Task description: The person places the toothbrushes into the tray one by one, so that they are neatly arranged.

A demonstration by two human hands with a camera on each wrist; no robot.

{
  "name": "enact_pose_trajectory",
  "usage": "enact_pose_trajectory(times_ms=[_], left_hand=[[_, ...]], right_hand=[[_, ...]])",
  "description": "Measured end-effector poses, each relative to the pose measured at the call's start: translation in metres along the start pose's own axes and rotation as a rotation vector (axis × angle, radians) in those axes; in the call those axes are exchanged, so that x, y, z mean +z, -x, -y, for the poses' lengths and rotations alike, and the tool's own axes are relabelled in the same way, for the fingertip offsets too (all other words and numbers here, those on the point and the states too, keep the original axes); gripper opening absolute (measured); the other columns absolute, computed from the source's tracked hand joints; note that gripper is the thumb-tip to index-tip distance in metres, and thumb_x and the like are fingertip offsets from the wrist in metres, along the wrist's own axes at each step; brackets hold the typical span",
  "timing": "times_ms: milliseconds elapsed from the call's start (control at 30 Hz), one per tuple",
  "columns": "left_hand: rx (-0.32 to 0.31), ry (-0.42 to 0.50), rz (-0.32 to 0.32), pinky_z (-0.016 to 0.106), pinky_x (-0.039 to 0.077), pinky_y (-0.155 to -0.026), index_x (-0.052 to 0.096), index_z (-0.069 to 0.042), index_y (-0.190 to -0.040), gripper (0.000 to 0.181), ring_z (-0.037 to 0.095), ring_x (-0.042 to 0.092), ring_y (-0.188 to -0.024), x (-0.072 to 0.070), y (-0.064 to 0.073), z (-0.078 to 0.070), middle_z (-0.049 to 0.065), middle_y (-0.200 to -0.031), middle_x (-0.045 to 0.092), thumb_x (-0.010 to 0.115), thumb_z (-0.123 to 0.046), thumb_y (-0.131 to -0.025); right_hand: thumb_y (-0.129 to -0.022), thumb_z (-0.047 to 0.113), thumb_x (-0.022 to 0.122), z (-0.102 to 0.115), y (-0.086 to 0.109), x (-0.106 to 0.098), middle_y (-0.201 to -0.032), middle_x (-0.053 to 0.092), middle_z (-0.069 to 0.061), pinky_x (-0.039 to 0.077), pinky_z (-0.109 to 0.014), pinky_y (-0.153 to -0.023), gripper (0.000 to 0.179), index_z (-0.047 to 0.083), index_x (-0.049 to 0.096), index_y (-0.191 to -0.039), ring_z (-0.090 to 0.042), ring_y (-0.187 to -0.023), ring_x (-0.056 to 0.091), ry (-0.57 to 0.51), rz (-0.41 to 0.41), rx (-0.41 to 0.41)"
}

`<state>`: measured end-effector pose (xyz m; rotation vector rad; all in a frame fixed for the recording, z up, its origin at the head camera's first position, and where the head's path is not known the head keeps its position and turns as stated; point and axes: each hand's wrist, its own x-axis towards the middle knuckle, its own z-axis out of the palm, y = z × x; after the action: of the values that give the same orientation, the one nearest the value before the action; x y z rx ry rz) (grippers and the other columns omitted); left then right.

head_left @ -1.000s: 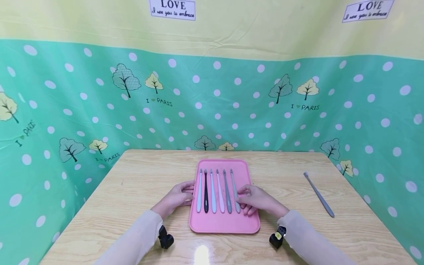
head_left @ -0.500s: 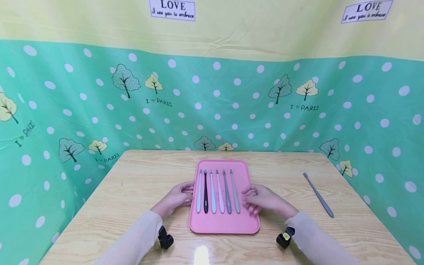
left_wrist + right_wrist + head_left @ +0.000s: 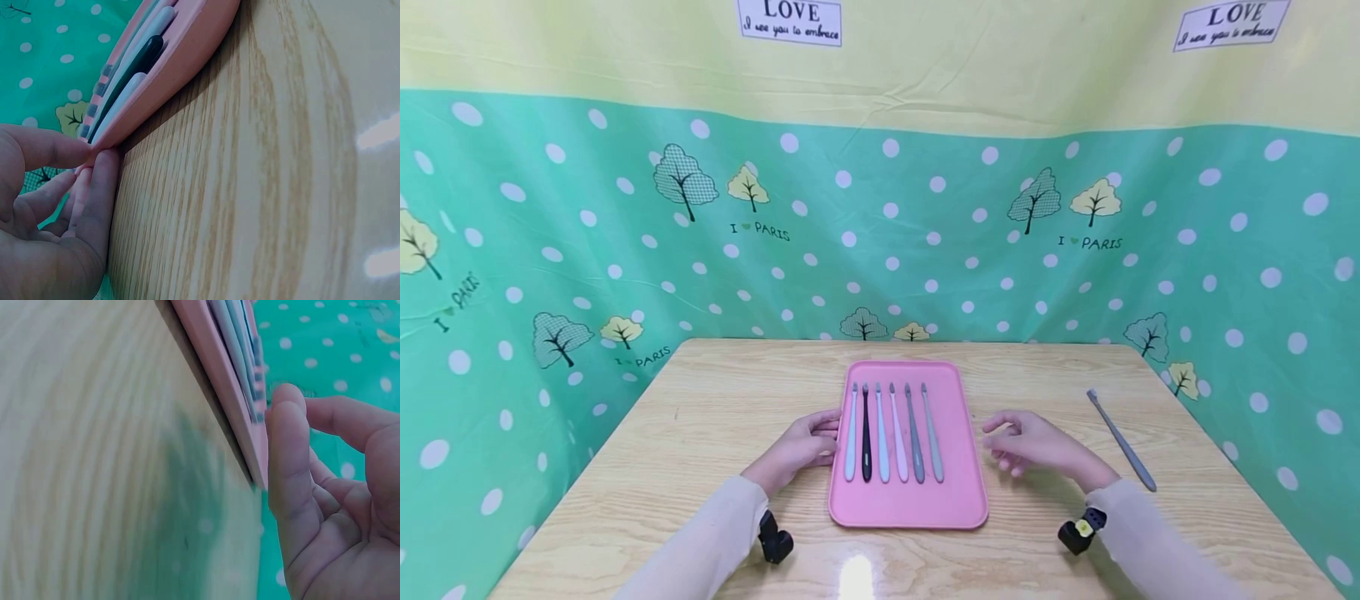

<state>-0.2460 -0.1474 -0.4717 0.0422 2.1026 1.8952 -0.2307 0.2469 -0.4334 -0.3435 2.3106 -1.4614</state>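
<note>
A pink tray (image 3: 910, 508) lies on the table with several toothbrushes side by side in it, heads toward the back. Among them are a black toothbrush (image 3: 867, 442), a pink toothbrush (image 3: 898, 442) and a grey toothbrush (image 3: 915, 442). My left hand (image 3: 801, 446) pinches the tray's left rim between thumb and fingers, as the left wrist view shows. Just right of the tray, my right hand (image 3: 1030, 442) hovers with loosely bent fingers and holds nothing. Farther right, a single grey-blue toothbrush (image 3: 1122, 439) rests directly on the wood.
The wooden table (image 3: 737, 375) reaches back to a green dotted curtain (image 3: 891, 208), which also hangs along both sides. Bare wood surrounds the tray. A black wrist camera (image 3: 1078, 533) sits on the right wrist, another camera (image 3: 774, 540) on the left.
My right hand has withdrawn from the rightmost toothbrush in the tray and moved right, past the tray's rim. My left hand, the tray and the toothbrushes stay essentially in place.
</note>
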Motion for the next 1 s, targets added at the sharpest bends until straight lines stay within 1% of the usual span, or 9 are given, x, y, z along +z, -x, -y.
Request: enact_pose_trajectory(times_ms=[200, 400, 500, 667, 800, 1000], left_hand=[[0.004, 0.003, 0.005, 0.038, 0.059, -0.09, 0.039, 0.002, -0.15, 0.066, 0.031, 0.059, -0.117, -0.001, 0.001, -0.001, 0.022, -0.136, 0.051, 0.06, 0.008, -0.088], [0.002, 0.003, 0.004, 0.038, 0.059, -0.09, 0.04, 0.002, -0.15, 0.065, 0.031, 0.059, -0.117, -0.002, 0.002, -0.002, 0.021, -0.136, 0.051, 0.06, 0.008, -0.088], [0.002, 0.008, 0.004, 0.038, 0.059, -0.09, 0.04, 0.002, -0.15, 0.065, 0.03, 0.059, -0.117, -0.002, 0.001, -0.003, 0.021, -0.136, 0.051, 0.06, 0.008, -0.088], [0.007, 0.004, 0.009, 0.038, 0.059, -0.09, 0.04, 0.002, -0.15, 0.067, 0.03, 0.06, -0.116, -0.001, 0.001, -0.002, 0.022, -0.136, 0.051, 0.06, 0.008, -0.087], [-0.008, 0.0, -0.006, 0.037, 0.06, -0.089, 0.041, 0.0, -0.15, 0.068, 0.028, 0.06, -0.114, -0.001, 0.0, -0.001, 0.02, -0.135, 0.051, 0.061, 0.008, -0.086], [-0.01, -0.001, -0.013, 0.037, 0.059, -0.09, 0.041, 0.0, -0.15, 0.067, 0.028, 0.06, -0.114, 0.0, 0.0, -0.001, 0.02, -0.134, 0.052, 0.06, 0.009, -0.086]], right_hand=[[-0.097, 0.019, 0.065, -0.002, 0.012, -0.023, -0.089, 0.067, -0.018, 0.062, -0.034, -0.061, 0.048, -0.013, 0.049, -0.131, -0.021, -0.073, 0.066, 0.035, -0.061, 0.025], [-0.098, 0.018, 0.062, -0.006, 0.027, -0.048, -0.094, 0.068, -0.016, 0.063, -0.036, -0.063, 0.049, -0.013, 0.047, -0.133, -0.025, -0.079, 0.067, 0.057, -0.121, 0.05], [-0.099, 0.018, 0.061, -0.01, 0.034, -0.06, -0.095, 0.068, -0.016, 0.063, -0.036, -0.063, 0.05, -0.014, 0.046, -0.134, -0.024, -0.079, 0.067, 0.062, -0.161, 0.068], [-0.1, 0.02, 0.061, -0.024, 0.045, -0.077, -0.099, 0.068, -0.017, 0.063, -0.036, -0.064, 0.053, -0.016, 0.043, -0.135, -0.024, -0.08, 0.067, 0.089, -0.211, 0.089], [-0.1, 0.024, 0.061, -0.036, 0.053, -0.087, -0.101, 0.066, -0.017, 0.062, -0.035, -0.065, 0.056, -0.015, 0.042, -0.136, -0.024, -0.082, 0.066, 0.105, -0.236, 0.108], [-0.101, 0.025, 0.058, -0.053, 0.067, -0.098, -0.092, 0.064, -0.011, 0.058, -0.03, -0.057, 0.054, -0.015, 0.044, -0.134, -0.017, -0.071, 0.061, 0.146, -0.313, 0.157]])
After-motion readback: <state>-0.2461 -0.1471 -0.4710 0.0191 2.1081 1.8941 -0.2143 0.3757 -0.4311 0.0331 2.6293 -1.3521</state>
